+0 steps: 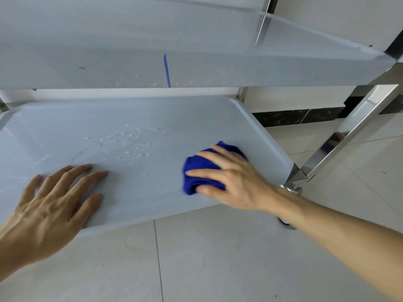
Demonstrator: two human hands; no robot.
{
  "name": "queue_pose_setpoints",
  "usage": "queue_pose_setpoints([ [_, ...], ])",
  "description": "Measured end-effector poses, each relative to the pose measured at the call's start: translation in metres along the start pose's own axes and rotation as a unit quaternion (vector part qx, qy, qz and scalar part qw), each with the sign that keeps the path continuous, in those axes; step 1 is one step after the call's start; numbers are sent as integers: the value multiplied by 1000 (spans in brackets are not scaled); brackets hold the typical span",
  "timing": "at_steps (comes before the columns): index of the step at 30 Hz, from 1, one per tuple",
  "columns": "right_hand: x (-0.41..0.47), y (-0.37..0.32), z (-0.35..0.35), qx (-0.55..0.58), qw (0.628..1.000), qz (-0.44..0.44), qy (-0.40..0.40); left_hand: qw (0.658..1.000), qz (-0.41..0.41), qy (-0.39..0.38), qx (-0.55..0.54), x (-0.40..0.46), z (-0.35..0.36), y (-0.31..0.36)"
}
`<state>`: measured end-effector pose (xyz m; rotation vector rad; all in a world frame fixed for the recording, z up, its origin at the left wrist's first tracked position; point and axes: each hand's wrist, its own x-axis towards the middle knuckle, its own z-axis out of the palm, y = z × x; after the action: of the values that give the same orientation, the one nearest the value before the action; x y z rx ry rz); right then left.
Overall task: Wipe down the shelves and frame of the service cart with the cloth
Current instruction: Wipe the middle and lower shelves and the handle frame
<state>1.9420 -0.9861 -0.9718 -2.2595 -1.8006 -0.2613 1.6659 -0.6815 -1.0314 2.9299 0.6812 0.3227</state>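
Note:
The service cart's lower shelf is a pale grey tray with a raised rim, and water droplets lie across its middle. A bunched blue cloth lies on the shelf's right part. My right hand lies over the cloth, fingers spread across it and thumb curled against its near side. My left hand rests flat on the shelf's near left edge with fingers straight. The upper shelf spans the top of the view, with droplets and a blue line on it.
A polished steel frame post rises at the right, joined to the lower shelf's corner. A caster wheel sits under that corner, partly behind my right forearm. Pale floor tiles lie below, with a dark skirting strip along the wall behind.

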Motion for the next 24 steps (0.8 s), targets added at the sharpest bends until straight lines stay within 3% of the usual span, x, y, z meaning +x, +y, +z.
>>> queue_pose_setpoints([
  [2,-14,43,-12,-28,999,32,4,1000,-2,9,1,-1,-1,3],
  [4,-10,81,-18,-50,987,152,-7,1000,2,12,4,-2,-3,8],
  [6,11,98,-15,-37,950,309,-27,1000,5,14,11,-4,-5,11],
  [8,37,85,-6,-20,926,374,-40,1000,3,16,17,-4,-6,14],
  [11,51,20,6,5,952,305,-25,1000,2,22,6,-3,-8,17],
  [14,29,-57,11,20,993,115,0,999,-3,36,-2,-2,-2,11],
  [18,-7,-62,-4,24,996,-77,-33,1000,-5,14,-8,5,16,-14],
  [21,-37,-16,-26,-17,993,-93,-67,1000,5,-19,-19,13,28,-31],
  [24,-68,37,-48,-62,994,-22,-91,999,10,-30,-32,17,33,-36],
])
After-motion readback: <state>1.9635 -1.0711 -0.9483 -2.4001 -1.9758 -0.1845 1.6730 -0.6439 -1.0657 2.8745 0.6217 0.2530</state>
